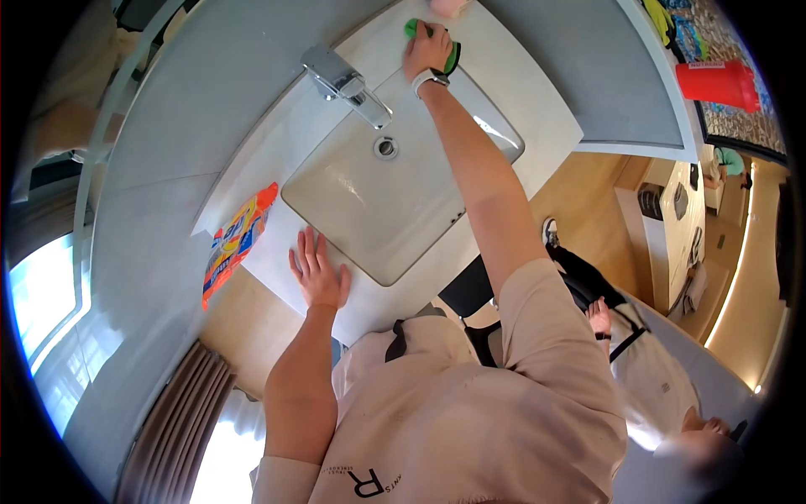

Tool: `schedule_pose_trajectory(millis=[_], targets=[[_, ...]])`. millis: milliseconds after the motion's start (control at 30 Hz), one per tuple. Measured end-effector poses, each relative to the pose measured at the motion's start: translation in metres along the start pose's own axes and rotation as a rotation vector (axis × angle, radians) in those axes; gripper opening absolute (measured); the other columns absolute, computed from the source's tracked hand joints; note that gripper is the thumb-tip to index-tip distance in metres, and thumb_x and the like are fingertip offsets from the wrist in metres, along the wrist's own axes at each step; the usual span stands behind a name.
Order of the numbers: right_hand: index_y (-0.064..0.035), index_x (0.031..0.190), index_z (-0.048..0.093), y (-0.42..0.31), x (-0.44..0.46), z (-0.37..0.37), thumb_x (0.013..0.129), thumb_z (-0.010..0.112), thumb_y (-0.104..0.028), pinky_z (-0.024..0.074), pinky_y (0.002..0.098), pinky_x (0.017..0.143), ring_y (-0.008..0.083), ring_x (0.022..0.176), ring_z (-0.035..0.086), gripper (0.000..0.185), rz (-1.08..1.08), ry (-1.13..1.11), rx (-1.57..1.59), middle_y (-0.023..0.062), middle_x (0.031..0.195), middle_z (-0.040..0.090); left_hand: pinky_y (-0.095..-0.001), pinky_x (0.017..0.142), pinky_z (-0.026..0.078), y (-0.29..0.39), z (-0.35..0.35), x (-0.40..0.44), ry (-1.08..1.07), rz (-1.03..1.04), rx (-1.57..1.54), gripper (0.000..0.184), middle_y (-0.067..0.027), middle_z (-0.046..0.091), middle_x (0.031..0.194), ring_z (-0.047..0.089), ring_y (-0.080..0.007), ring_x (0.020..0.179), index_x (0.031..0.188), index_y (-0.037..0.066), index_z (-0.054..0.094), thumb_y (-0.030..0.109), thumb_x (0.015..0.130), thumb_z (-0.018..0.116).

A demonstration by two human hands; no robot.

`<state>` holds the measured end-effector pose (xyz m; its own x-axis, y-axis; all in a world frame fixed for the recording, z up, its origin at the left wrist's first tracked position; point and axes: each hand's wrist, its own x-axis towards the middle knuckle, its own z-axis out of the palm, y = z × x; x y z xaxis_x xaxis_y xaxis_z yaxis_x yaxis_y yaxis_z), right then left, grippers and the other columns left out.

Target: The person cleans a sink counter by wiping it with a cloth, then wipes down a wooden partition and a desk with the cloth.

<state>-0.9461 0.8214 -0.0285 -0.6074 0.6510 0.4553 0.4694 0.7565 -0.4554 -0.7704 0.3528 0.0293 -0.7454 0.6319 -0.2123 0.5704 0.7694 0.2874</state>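
Observation:
My right hand [428, 52] is at the far right corner of the sink counter [537, 109], its fingers bent over a green cloth [454, 57] with a dark edge. Most of the cloth is hidden under the hand. A watch with a light band sits on that wrist. My left hand [316, 273] rests flat on the counter's near left part, fingers spread, holding nothing. Between the hands is the rectangular sink basin [361, 185], with a metal drain [385, 149] and a chrome faucet [348, 88] behind it. Small dark spots lie along the basin's near right edge.
An orange plastic packet [239, 244] lies at the counter's left edge, near my left hand. Something pink [449, 7] is at the back edge. A red cup [716, 84] shows at upper right. Another person [655, 361] is behind me to the right, near a dark chair [467, 290].

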Motion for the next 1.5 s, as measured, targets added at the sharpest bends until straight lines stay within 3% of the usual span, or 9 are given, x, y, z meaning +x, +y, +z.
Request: schedule_pose_trajectory(millis=[200, 467, 533, 567, 667, 1100, 1333, 1433, 1500], targets=[[-0.0076, 0.117, 0.073, -0.03, -0.021, 0.006, 0.081, 0.071, -0.008, 0.0528, 0.0493, 0.09, 0.0361, 0.102, 0.067, 0.036, -0.369, -0.023, 0.296, 0.013, 0.112, 0.074, -0.0584, 0.129, 0.008, 0.0, 0.004, 0.001, -0.015, -0.018, 0.039, 0.085, -0.0156, 0.019, 0.175, 0.012, -0.0339, 0.163, 0.159, 0.002, 0.034, 0.034, 0.086, 0.063], [-0.0064, 0.122, 0.067, -0.072, -0.097, -0.007, 0.08, 0.072, -0.013, 0.0457, 0.0505, 0.1, 0.0352, 0.115, 0.061, 0.042, -0.409, -0.133, 0.469, 0.0113, 0.122, 0.068, -0.0574, 0.13, 0.006, 0.0, 0.001, 0.0, -0.017, -0.036, 0.02, 0.085, -0.0137, 0.019, 0.175, 0.012, -0.0316, 0.164, 0.16, 0.004, 0.034, 0.036, 0.087, 0.063], [-0.0046, 0.125, 0.065, -0.087, -0.117, -0.019, 0.083, 0.072, -0.013, 0.0426, 0.0519, 0.104, 0.0363, 0.124, 0.058, 0.043, -0.317, -0.089, 0.203, 0.0141, 0.129, 0.066, -0.057, 0.13, 0.005, 0.0, 0.0, 0.001, -0.019, -0.049, 0.016, 0.084, -0.0132, 0.019, 0.175, 0.011, -0.0311, 0.164, 0.16, 0.004, 0.034, 0.037, 0.088, 0.062], [-0.0045, 0.117, 0.069, -0.098, -0.125, -0.03, 0.095, 0.065, -0.011, 0.0476, 0.052, 0.099, 0.0389, 0.113, 0.062, 0.024, -0.328, -0.048, 0.181, 0.0199, 0.118, 0.069, -0.0568, 0.13, 0.005, -0.001, 0.001, 0.0, -0.019, -0.039, 0.023, 0.083, -0.013, 0.019, 0.175, 0.011, -0.0311, 0.164, 0.16, 0.004, 0.035, 0.038, 0.088, 0.062], [-0.0038, 0.125, 0.067, -0.119, -0.146, -0.032, 0.096, 0.065, -0.011, 0.0472, 0.0529, 0.101, 0.0402, 0.109, 0.061, 0.03, -0.193, -0.111, 0.292, 0.0199, 0.114, 0.068, -0.0565, 0.13, 0.005, 0.0, -0.002, -0.002, -0.027, -0.042, 0.037, 0.082, -0.0124, 0.019, 0.175, 0.011, -0.0307, 0.164, 0.16, 0.004, 0.035, 0.039, 0.09, 0.06], [-0.0035, 0.125, 0.069, -0.207, -0.183, -0.021, 0.086, 0.071, -0.006, 0.0478, 0.0459, 0.101, 0.0343, 0.114, 0.06, 0.039, -0.747, -0.36, 0.551, 0.0102, 0.121, 0.068, -0.057, 0.13, 0.01, -0.004, -0.001, -0.001, 0.048, -0.014, -0.013, 0.082, -0.0119, 0.024, 0.173, 0.019, -0.03, 0.162, 0.158, 0.006, 0.039, 0.037, 0.087, 0.065], [-0.0057, 0.127, 0.07, -0.195, -0.16, -0.01, 0.086, 0.07, -0.007, 0.0479, 0.047, 0.099, 0.0332, 0.112, 0.061, 0.041, -0.528, -0.188, 0.357, 0.0087, 0.125, 0.068, -0.0571, 0.13, 0.01, -0.007, 0.001, -0.005, 0.045, -0.035, -0.069, 0.083, -0.0106, 0.024, 0.173, 0.019, -0.0295, 0.162, 0.158, 0.008, 0.04, 0.038, 0.086, 0.066], [-0.0068, 0.121, 0.07, -0.19, -0.17, -0.022, 0.085, 0.069, -0.004, 0.047, 0.049, 0.098, 0.0329, 0.112, 0.061, 0.037, -0.883, -0.326, 0.557, 0.0078, 0.129, 0.068, -0.0576, 0.13, 0.011, -0.007, -0.002, 0.003, 0.036, -0.04, -0.065, 0.082, -0.0107, 0.024, 0.173, 0.019, -0.0295, 0.162, 0.158, 0.008, 0.04, 0.038, 0.086, 0.066], [-0.0069, 0.122, 0.07, -0.171, -0.15, -0.021, 0.085, 0.069, -0.004, 0.047, 0.0489, 0.098, 0.033, 0.111, 0.061, 0.036, -0.833, -0.324, 0.479, 0.008, 0.128, 0.068, -0.0576, 0.13, 0.012, -0.008, -0.003, -0.002, 0.05, -0.02, -0.069, 0.082, -0.0108, 0.025, 0.173, 0.019, -0.0294, 0.162, 0.158, 0.008, 0.041, 0.039, 0.085, 0.066]])
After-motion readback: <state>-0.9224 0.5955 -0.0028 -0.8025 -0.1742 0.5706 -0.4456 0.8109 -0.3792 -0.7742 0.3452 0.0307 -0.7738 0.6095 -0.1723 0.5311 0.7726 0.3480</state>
